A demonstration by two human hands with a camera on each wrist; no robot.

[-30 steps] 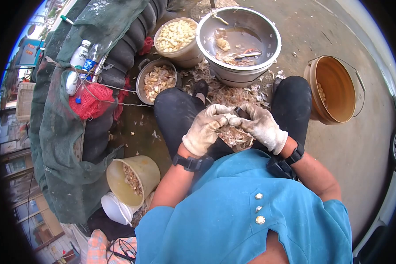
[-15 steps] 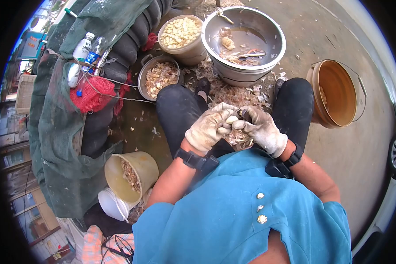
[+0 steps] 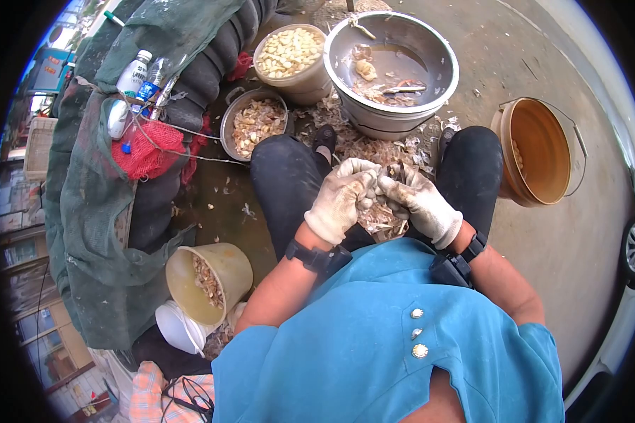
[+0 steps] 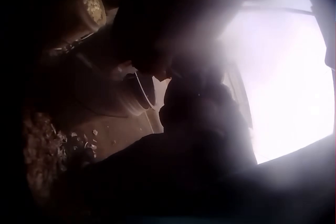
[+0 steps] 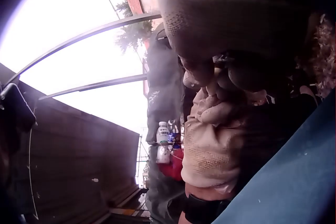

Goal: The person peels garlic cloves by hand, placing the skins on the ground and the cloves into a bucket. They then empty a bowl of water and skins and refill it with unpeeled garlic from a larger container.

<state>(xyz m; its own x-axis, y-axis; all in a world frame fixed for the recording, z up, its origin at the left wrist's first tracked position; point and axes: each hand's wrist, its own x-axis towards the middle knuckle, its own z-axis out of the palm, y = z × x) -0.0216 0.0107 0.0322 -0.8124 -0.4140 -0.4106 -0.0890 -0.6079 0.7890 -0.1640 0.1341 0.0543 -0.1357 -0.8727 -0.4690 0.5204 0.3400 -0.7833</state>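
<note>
Left hand (image 3: 339, 199) and right hand (image 3: 426, 206) hide most of what they hold

Red mesh (image 3: 144, 159) near white-capped bottle (image 3: 132, 76); car wheel (image 3: 633, 252) at right edge.

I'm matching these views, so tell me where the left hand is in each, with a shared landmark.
Head: left hand, near the centre, left of the right hand.
Left wrist: too dark to tell it from other shapes.
Right wrist: right of and below centre, pale-gloved.
Landmark: peels, just above the hands in head, lower left in left wrist, upper right edge in right wrist.
</note>
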